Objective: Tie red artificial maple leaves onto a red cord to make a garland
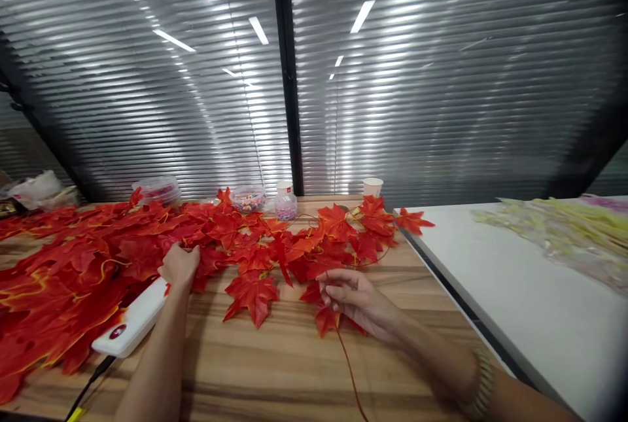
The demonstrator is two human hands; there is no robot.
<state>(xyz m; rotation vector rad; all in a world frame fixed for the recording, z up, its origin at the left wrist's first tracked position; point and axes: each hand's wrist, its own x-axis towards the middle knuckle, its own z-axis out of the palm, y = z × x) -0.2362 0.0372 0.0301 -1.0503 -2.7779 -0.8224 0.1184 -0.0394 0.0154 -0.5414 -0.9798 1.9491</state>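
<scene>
My left hand (180, 266) is closed at the edge of a big pile of red artificial maple leaves (73, 265). Its fingertips are hidden, so what they hold cannot be made out. With bent fingers, my right hand (356, 299) pinches a thin reddish-brown cord (349, 366). The cord hangs down from the fingers toward the table's near edge. Right behind that hand lies a cluster of more red leaves (314, 252), with loops of thin cord among them. One separate leaf (252, 294) rests on the wood between both hands.
A white elongated device (135, 320) with a black cable (91, 379) lies beside my left forearm. Bead tubs (248, 199) and paper cups (373, 186) stand along the back, before the blinds. On the white table (471, 245) at right are yellowish items in plastic (564, 232).
</scene>
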